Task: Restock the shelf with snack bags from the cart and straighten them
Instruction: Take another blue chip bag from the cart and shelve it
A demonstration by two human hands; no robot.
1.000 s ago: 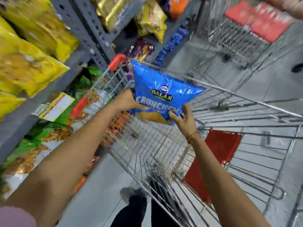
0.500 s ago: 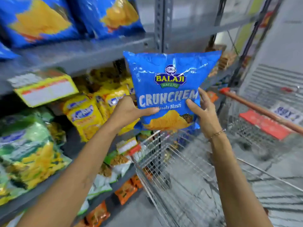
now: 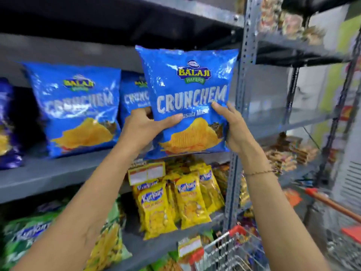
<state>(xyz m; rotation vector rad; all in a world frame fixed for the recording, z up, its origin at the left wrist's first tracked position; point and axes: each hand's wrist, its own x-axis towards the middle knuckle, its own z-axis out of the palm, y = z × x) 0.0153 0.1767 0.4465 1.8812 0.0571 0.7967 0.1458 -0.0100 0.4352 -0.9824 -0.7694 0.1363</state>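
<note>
I hold a blue Crunchem snack bag (image 3: 187, 79) upright in front of the grey shelf (image 3: 58, 173), at its right end beside the upright post (image 3: 239, 114). My left hand (image 3: 142, 128) grips the bag's lower left edge, thumb across the front. My right hand (image 3: 232, 126) grips its lower right edge. Two matching blue bags stand on the shelf: one (image 3: 78, 108) further left, another (image 3: 132, 96) partly hidden behind the held bag. The wire cart (image 3: 230, 249) shows at the bottom right.
Yellow snack bags (image 3: 175, 202) fill the shelf below, with green bags (image 3: 39, 237) to their left. A dark blue bag (image 3: 7, 124) stands at the far left. Another shelving bay with packets (image 3: 289, 153) lies right of the post. The cart's red handle (image 3: 332, 204) crosses the right edge.
Both hands have lifted the blue bag from over the cart up to the shelf with the matching blue bags. My view has swung from the cart to the shelf face.
</note>
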